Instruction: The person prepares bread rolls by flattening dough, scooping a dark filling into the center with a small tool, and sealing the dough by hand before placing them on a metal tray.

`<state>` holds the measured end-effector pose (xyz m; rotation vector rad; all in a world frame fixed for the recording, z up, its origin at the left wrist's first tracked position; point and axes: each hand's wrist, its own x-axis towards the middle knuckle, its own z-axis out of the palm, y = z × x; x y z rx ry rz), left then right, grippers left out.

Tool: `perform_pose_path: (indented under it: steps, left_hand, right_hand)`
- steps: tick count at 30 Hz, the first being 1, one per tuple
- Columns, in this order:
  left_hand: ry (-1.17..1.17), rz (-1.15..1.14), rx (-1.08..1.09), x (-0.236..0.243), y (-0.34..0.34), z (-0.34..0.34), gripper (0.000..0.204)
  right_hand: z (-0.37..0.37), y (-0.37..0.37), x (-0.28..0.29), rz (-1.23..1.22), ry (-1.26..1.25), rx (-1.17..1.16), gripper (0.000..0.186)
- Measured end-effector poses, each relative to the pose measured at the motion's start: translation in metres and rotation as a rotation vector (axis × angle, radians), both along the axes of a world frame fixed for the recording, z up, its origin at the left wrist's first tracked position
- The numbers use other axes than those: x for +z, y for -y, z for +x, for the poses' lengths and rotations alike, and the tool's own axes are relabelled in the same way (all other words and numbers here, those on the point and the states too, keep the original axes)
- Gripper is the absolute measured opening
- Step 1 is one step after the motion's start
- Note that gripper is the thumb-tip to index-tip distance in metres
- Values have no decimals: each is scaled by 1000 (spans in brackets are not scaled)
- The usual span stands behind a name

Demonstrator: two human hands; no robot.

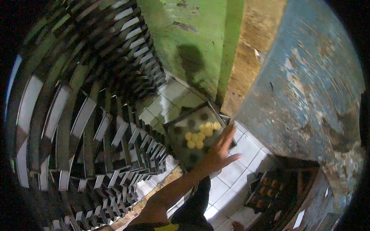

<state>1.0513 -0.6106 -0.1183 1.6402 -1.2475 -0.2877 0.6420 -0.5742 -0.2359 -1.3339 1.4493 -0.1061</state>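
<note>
My left hand reaches over the right edge of a dark square tray. Its fingers are stretched out, the thumb stands apart, and I see nothing held in it. Whether the fingertips touch the tray's rim I cannot tell. A cluster of several pale yellow dough balls lies on the middle and right of the tray, just left of my fingers. Dark round marks show on the rest of its surface. My right hand is not in view.
Tall stacks of dark metal trays crowd the left side. A green wall stands behind, and a worn blue-grey surface fills the right. White floor tiles show between. Another tray with browned round pieces sits at lower right.
</note>
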Motion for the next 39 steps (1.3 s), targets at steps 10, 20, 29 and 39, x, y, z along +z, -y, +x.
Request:
perform_pose_path:
  steps: [10,20,29,39]
  left_hand:
    - [659,-379,375,27,320,163,100]
    - [1004,-185,54,-40,354,186,72]
    - [778,-202,-101,-33,353,189,67]
    - [712,-217,-144,-32,359,189,62]
  right_hand:
    - [292,265,-18,-336,59,117,41]
    - [582,446,-46,-582,208,351,39]
    - [704,487,-92,-625,198,472,38]
    - [738,494,-106,-641,169,553,37]
